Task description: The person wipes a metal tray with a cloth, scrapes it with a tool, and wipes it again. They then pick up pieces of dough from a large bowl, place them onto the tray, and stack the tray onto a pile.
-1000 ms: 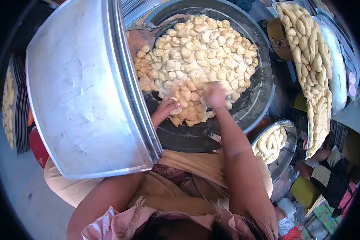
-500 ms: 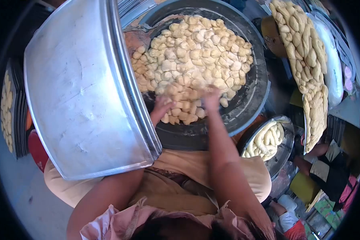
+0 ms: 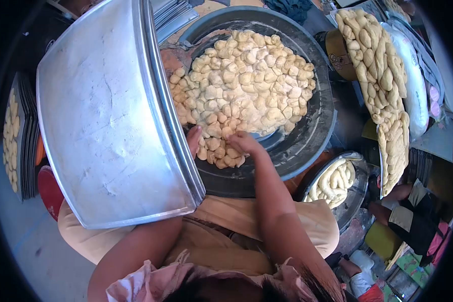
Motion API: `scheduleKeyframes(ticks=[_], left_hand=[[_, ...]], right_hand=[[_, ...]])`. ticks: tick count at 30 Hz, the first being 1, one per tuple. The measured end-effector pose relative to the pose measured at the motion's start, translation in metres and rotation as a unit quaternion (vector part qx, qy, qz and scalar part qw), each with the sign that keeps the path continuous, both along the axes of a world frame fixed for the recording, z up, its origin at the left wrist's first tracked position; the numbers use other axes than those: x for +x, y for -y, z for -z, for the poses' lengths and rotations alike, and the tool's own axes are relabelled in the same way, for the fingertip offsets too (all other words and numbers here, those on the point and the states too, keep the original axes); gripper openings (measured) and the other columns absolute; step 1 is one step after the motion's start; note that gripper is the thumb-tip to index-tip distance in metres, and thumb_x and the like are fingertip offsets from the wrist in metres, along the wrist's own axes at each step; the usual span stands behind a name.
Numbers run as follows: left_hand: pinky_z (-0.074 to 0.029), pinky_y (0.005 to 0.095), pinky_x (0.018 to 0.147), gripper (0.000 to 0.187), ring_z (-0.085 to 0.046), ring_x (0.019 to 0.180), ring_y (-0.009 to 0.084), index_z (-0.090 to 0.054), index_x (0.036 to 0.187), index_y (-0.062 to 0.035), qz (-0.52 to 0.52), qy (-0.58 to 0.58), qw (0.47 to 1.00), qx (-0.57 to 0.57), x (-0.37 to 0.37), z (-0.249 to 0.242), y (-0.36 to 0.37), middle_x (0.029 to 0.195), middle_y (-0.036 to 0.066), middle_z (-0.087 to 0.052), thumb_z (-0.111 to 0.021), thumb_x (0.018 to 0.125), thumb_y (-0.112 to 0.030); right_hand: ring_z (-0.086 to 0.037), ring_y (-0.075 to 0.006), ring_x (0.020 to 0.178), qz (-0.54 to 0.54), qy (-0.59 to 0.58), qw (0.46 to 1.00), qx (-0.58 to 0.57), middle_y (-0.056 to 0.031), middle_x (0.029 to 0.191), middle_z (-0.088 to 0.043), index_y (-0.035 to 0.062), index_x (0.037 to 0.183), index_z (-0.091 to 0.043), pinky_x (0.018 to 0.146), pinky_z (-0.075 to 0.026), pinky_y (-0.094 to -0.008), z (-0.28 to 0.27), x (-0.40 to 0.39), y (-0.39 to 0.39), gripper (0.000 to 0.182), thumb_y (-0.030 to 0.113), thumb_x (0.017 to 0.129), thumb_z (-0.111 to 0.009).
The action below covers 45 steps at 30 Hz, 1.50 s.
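A heap of floured dough pieces (image 3: 256, 75) lies in a large dark round basin (image 3: 307, 146). At the heap's near left edge, my left hand (image 3: 194, 140) touches the pieces, partly hidden behind a stack of metal trays (image 3: 105, 116); what its fingers do is unclear. My right hand (image 3: 243, 143) rests on the near pieces with its fingers curled together; whether it grips one is hidden. Between the two hands sits a small cluster of dough pieces (image 3: 219, 151).
Dough ropes (image 3: 332, 182) fill a smaller bowl at the right. Beyond it stands a long tray of braided dough (image 3: 377, 60). More stacked trays with dough (image 3: 11, 136) are at the far left. Part of another person (image 3: 360, 282) shows at the lower right.
My right hand has moved left and nearer to my body, and my left hand slightly left. The near dough cluster has shifted toward me, baring a bluish patch of basin beside the heap.
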State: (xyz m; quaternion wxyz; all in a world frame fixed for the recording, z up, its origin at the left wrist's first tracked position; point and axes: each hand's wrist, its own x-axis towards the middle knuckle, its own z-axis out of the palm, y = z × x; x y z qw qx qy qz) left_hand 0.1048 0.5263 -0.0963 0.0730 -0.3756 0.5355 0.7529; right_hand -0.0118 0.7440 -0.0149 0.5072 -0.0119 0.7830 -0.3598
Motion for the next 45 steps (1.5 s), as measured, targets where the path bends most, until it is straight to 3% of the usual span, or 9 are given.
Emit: scheduleKeyframes(ticks=[6,15,17,21,24,28,34,39,45], left_hand=[[-0.042,0.0309,0.092,0.040,-0.051,0.109,0.0172,-0.056,0.115,-0.0036,-0.019,-0.016,1.000,-0.015,0.012,0.025,0.006,0.115,0.009,-0.057,-0.053,0.097,-0.040],[-0.036,0.0312,0.099,0.044,-0.049,0.107,0.0190,-0.055,0.115,-0.0019,-0.022,-0.053,0.998,0.025,-0.015,-0.050,0.000,0.102,0.007,-0.053,-0.058,0.094,-0.040],[-0.033,0.0321,0.102,0.046,-0.049,0.111,0.0199,-0.054,0.120,-0.0004,0.191,-0.092,0.957,-0.201,-0.004,-0.027,-0.001,0.109,0.008,-0.054,-0.060,0.092,-0.037],[-0.039,0.0326,0.096,0.037,-0.050,0.107,0.0189,-0.062,0.108,0.0007,0.187,-0.073,0.979,0.032,-0.021,-0.081,0.001,0.105,0.009,-0.056,-0.062,0.091,-0.033],[-0.042,0.0389,0.094,0.045,-0.053,0.107,0.0285,-0.061,0.112,0.0005,0.079,-0.010,0.948,-0.308,-0.021,-0.048,-0.008,0.114,0.019,-0.057,-0.059,0.092,-0.039],[-0.040,0.0408,0.099,0.055,-0.050,0.117,0.0310,-0.060,0.121,-0.0020,0.167,0.005,0.946,-0.279,-0.024,-0.051,-0.014,0.122,0.022,-0.053,-0.062,0.088,-0.046],[-0.031,0.0515,0.105,0.084,-0.034,0.133,0.0402,-0.046,0.138,-0.0162,0.447,-0.026,0.871,-0.202,-0.023,-0.081,-0.019,0.147,0.022,-0.031,-0.077,0.070,-0.055],[-0.023,0.0639,0.106,0.133,-0.016,0.139,0.0524,-0.009,0.154,-0.0264,0.605,0.076,0.723,-0.326,0.004,-0.113,-0.012,0.153,0.029,-0.010,-0.086,0.050,-0.057],[-0.039,0.0551,0.099,0.122,-0.036,0.127,0.0507,-0.022,0.150,-0.0282,0.476,0.024,0.751,-0.457,-0.003,-0.092,-0.032,0.139,0.027,-0.032,-0.089,0.049,-0.032]], right_hand=[[-0.051,-0.0361,0.117,0.124,-0.404,0.891,0.166,-0.0202,0.127,-0.052,0.0089,0.128,-0.055,0.097,-0.042,-0.0493,0.043,-0.049,0.018,0.069,0.052,0.076,-0.069],[-0.044,-0.0355,0.124,-0.333,-0.040,0.940,-0.062,-0.0172,0.128,-0.050,0.0136,0.123,-0.060,0.101,-0.041,-0.0429,-0.044,-0.030,0.049,0.064,0.051,0.072,-0.070],[-0.041,-0.0351,0.128,-0.197,-0.147,0.964,-0.106,-0.0186,0.126,-0.053,0.0105,0.122,-0.062,0.102,-0.039,-0.0383,-0.022,-0.055,0.003,0.060,0.050,0.077,-0.067],[-0.035,-0.0369,0.133,0.050,-0.270,0.948,0.159,-0.0194,0.138,-0.044,0.0123,0.129,-0.058,0.109,-0.030,-0.0454,0.061,-0.025,-0.013,0.065,0.056,0.081,-0.061],[-0.025,-0.0425,0.137,0.023,-0.205,0.965,0.160,-0.0237,0.144,-0.036,0.0245,0.139,-0.048,0.114,-0.016,-0.0539,0.015,0.040,0.047,0.082,0.071,0.073,-0.059],[-0.037,-0.0454,0.128,-0.177,-0.082,0.977,-0.081,-0.0260,0.136,-0.042,0.0234,0.138,-0.049,0.109,-0.031,-0.0490,-0.012,0.010,0.012,0.086,0.066,0.066,-0.069],[-0.041,-0.0461,0.126,0.020,-0.034,0.994,0.101,-0.0308,0.140,-0.034,0.0210,0.147,-0.036,0.107,-0.035,-0.0453,0.094,0.027,-0.047,0.103,0.070,0.063,-0.072],[-0.033,-0.0476,0.132,-0.179,0.008,0.980,0.081,-0.0283,0.147,-0.024,0.0258,0.152,-0.014,0.109,-0.031,-0.0509,0.001,0.029,-0.027,0.126,0.063,0.053,-0.082],[-0.043,-0.0463,0.126,-0.160,-0.175,0.958,0.164,-0.0244,0.147,-0.022,0.0282,0.151,-0.015,0.102,-0.040,-0.0509,-0.011,0.058,0.001,0.133,0.042,0.045,-0.093]])
